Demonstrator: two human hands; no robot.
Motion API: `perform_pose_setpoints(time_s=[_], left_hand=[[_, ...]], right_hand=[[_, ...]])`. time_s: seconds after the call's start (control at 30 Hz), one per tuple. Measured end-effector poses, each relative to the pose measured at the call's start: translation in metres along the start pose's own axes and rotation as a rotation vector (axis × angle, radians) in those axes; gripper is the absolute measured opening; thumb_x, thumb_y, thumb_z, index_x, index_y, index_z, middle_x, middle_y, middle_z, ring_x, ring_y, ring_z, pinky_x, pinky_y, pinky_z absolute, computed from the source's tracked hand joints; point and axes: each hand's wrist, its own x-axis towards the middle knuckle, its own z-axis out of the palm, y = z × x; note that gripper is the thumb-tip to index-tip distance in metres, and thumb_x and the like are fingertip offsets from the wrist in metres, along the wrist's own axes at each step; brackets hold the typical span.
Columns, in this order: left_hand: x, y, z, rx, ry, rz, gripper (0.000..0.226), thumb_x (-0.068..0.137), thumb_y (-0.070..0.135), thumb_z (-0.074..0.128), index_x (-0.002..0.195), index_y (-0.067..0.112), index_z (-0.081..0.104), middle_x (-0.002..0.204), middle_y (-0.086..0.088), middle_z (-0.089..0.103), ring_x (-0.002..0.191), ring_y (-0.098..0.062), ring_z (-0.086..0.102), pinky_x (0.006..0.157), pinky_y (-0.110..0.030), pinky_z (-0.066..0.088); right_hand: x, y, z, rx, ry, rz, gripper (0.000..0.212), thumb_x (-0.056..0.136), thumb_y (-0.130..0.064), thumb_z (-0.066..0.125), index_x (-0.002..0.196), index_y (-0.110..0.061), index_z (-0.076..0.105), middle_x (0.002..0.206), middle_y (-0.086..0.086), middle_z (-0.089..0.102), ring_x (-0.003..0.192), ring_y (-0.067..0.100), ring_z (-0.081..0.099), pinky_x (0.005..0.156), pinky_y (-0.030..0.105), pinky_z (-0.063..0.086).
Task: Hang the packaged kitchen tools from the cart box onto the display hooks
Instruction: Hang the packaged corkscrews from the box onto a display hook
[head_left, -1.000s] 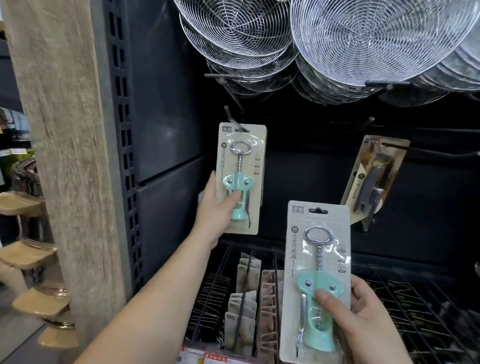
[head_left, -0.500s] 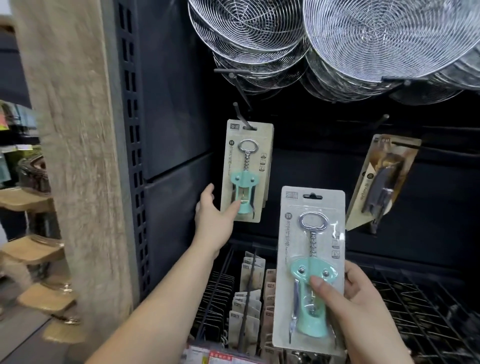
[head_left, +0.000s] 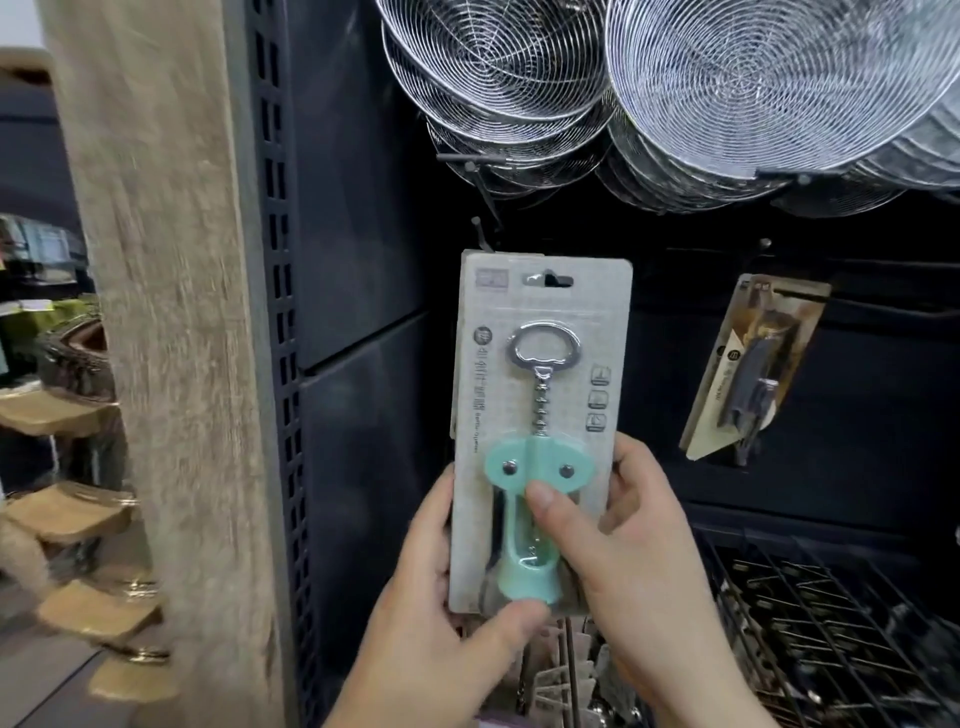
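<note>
The packaged corkscrew (head_left: 540, 436) is held upright in front of the dark display panel (head_left: 363, 260), just below a display hook (head_left: 483, 239). It is gripped by both hands: the left hand (head_left: 441, 623) is curled round the card's lower left edge, thumb pressed on the mint base; the right hand (head_left: 628, 561) is wrapped round the right edge, thumb laid on the blister. Another carded tool (head_left: 753, 364) is seen hanging to the right, with wire strainers (head_left: 753, 88) hung above.
</note>
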Motion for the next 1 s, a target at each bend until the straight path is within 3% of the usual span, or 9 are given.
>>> perform_pose_setpoints(time_s=[0.1, 0.2, 0.6, 0.77, 0.83, 0.9, 1.0], left_hand=[[0.005, 0.004, -0.011, -0.062, 0.012, 0.05, 0.089, 0.063, 0.027, 0.08, 0.126, 0.077, 0.04, 0.132, 0.018, 0.066, 0.119, -0.009, 0.066, 0.088, -0.02, 0.055], [0.009, 0.006, -0.021, -0.097, 0.043, 0.066, 0.089, 0.065, 0.029, 0.079, 0.133, 0.072, 0.039, 0.138, 0.014, 0.063, 0.125, -0.013, 0.063, 0.09, -0.02, 0.054], [0.027, 0.014, -0.03, -0.073, 0.038, 0.124, 0.071, 0.07, 0.036, 0.073, 0.122, 0.077, 0.045, 0.131, 0.016, 0.066, 0.115, -0.006, 0.067, 0.077, -0.014, 0.053], [0.028, 0.009, -0.03, -0.089, 0.056, 0.062, 0.076, 0.072, 0.026, 0.077, 0.13, 0.06, 0.043, 0.123, 0.017, 0.07, 0.108, -0.004, 0.069, 0.074, -0.012, 0.053], [0.033, 0.004, -0.032, -0.063, 0.1, 0.033, 0.071, 0.075, 0.021, 0.074, 0.125, 0.063, 0.047, 0.121, 0.018, 0.071, 0.109, -0.004, 0.069, 0.079, -0.015, 0.054], [0.041, -0.002, -0.032, 0.029, 0.111, 0.019, 0.063, 0.081, 0.025, 0.074, 0.126, 0.063, 0.051, 0.124, 0.018, 0.069, 0.115, -0.004, 0.066, 0.095, -0.027, 0.052], [0.055, -0.019, -0.032, 0.115, 0.205, -0.068, 0.051, 0.09, 0.025, 0.072, 0.129, 0.05, 0.052, 0.123, 0.017, 0.068, 0.112, 0.001, 0.064, 0.102, -0.036, 0.053]], right_hand=[[0.003, -0.011, 0.008, -0.125, -0.062, -0.081, 0.038, 0.083, -0.022, 0.074, 0.108, -0.046, 0.057, 0.102, -0.025, 0.07, 0.092, -0.004, 0.068, 0.071, 0.016, 0.056], [0.008, -0.02, 0.014, -0.241, -0.111, -0.14, 0.04, 0.086, -0.026, 0.072, 0.109, -0.052, 0.052, 0.104, -0.033, 0.067, 0.095, -0.011, 0.064, 0.073, 0.011, 0.053], [0.029, -0.017, 0.026, -0.221, -0.091, -0.183, 0.037, 0.088, -0.022, 0.071, 0.11, -0.049, 0.057, 0.104, -0.028, 0.07, 0.094, -0.008, 0.067, 0.071, 0.012, 0.054], [0.035, -0.011, 0.028, -0.22, -0.071, -0.174, 0.038, 0.089, -0.021, 0.07, 0.117, -0.043, 0.059, 0.104, -0.023, 0.071, 0.095, -0.005, 0.068, 0.076, 0.017, 0.057], [0.04, -0.004, 0.029, -0.238, -0.054, -0.162, 0.037, 0.089, -0.022, 0.07, 0.118, -0.042, 0.059, 0.103, -0.021, 0.072, 0.093, -0.005, 0.068, 0.074, 0.016, 0.056], [0.049, 0.005, 0.032, -0.296, -0.012, -0.151, 0.041, 0.089, -0.025, 0.071, 0.119, -0.047, 0.054, 0.102, -0.019, 0.071, 0.09, -0.006, 0.067, 0.071, 0.013, 0.055], [0.066, 0.022, 0.037, -0.421, 0.098, -0.119, 0.06, 0.085, -0.037, 0.073, 0.135, -0.048, 0.04, 0.111, -0.014, 0.065, 0.096, 0.003, 0.066, 0.079, 0.026, 0.058]])
